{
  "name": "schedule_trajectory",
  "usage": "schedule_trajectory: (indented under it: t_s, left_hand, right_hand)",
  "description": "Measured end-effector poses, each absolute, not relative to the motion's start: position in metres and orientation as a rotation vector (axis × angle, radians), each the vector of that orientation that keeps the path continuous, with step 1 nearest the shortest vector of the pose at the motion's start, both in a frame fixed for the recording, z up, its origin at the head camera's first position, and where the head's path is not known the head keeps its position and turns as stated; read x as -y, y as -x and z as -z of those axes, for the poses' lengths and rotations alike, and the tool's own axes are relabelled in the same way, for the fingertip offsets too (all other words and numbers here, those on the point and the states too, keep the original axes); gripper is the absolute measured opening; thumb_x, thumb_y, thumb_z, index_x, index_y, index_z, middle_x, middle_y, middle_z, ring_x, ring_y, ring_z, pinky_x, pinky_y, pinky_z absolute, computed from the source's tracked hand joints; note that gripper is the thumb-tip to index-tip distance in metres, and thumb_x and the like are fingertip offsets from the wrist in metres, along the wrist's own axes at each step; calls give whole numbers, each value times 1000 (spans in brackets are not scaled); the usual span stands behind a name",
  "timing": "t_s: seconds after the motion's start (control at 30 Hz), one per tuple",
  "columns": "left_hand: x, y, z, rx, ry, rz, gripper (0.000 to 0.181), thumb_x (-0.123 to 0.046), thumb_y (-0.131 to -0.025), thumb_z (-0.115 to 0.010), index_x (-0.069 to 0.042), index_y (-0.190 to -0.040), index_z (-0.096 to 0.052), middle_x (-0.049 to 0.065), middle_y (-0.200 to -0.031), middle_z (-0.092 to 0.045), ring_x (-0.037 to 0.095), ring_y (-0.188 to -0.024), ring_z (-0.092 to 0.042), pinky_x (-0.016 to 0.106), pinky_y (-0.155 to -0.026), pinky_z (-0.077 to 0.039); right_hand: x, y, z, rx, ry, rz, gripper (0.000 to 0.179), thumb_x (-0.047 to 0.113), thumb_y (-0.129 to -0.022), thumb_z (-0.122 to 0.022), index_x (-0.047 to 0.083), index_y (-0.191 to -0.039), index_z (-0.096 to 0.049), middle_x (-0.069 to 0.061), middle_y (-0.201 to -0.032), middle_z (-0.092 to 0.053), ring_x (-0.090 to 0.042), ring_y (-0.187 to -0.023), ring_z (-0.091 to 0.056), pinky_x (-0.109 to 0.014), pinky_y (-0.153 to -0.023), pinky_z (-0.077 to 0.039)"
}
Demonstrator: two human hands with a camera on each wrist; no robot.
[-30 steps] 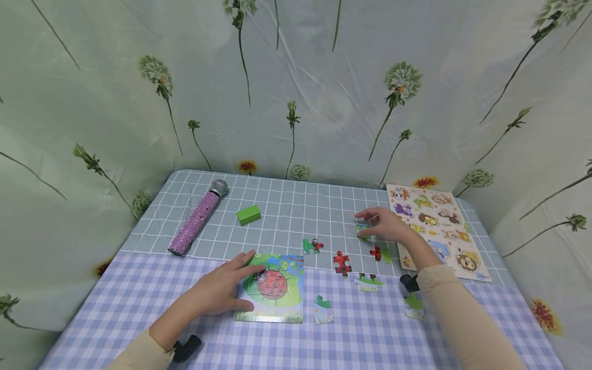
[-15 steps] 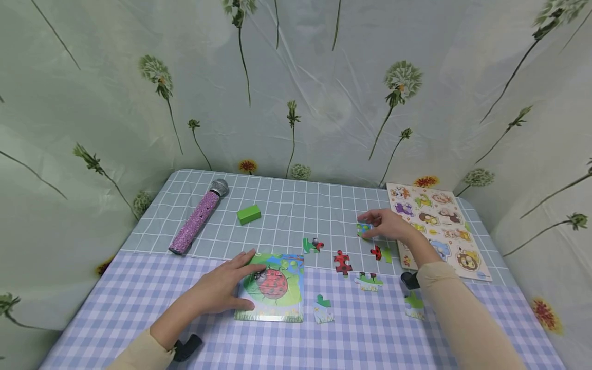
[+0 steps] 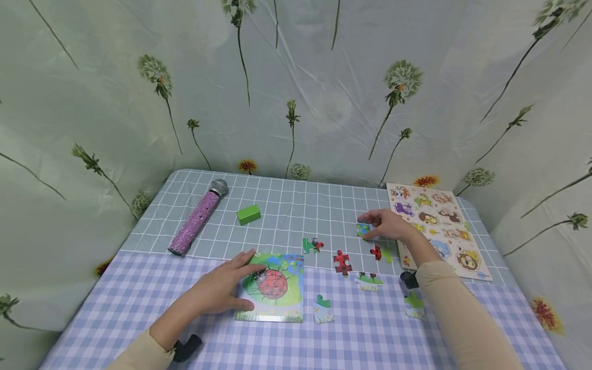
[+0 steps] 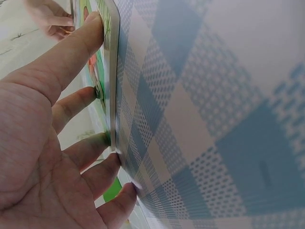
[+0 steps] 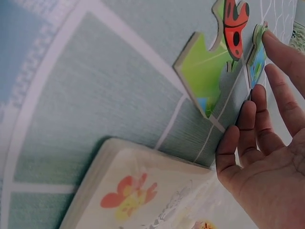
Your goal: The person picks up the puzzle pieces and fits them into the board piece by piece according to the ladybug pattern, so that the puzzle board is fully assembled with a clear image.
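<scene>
My left hand [image 3: 221, 289] rests on a ladybug puzzle board [image 3: 289, 295], thumb on its near left corner and fingers along its left and upper part. The left wrist view shows the straight thumb over the board's edge. My right hand [image 3: 387, 226] is at a green-and-blue puzzle piece [image 3: 363, 230] lying on the cloth; thumb and curled fingers hold its edges. In the right wrist view this piece [image 5: 257, 59] is seen edge-on, partly behind the fingers. Nearby lie a red ladybug puzzle piece [image 3: 342, 263] and a green-and-red puzzle piece [image 3: 380, 253].
More loose pieces lie about: a green one [image 3: 312, 245], a grass one [image 3: 322, 310], a wide one [image 3: 368, 281] and another by the right sleeve [image 3: 414, 306]. A pink glittery microphone [image 3: 196, 221], a green block [image 3: 248, 215] and an animal puzzle board [image 3: 444, 234] surround them.
The right fingers have drawn in around the green-and-blue puzzle piece, which has turned slightly on the cloth and shows more. The left hand and ladybug board have stayed put.
</scene>
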State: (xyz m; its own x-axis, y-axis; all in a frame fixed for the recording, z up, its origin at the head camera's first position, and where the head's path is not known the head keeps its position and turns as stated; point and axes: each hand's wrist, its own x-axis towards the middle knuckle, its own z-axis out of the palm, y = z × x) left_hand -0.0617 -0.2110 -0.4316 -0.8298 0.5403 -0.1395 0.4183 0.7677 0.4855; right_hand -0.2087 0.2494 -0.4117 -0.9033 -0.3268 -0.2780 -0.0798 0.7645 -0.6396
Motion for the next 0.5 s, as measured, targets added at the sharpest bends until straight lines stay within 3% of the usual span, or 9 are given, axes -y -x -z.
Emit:
schedule_trajectory:
  t_s: [0.5]
  left_hand:
    - [212,62,431,-2700,-766,-644,89,-49,-81,-92,-22,-157,-56,17,-177,-31,47,-158,-38,71,-117,-43]
  right_hand:
    - [-250,210,415,-2601,313,898,51,14,-89,-87,2,-136,-71,-20,-127,-68,-27,-108,-59,-32,-88,-49]
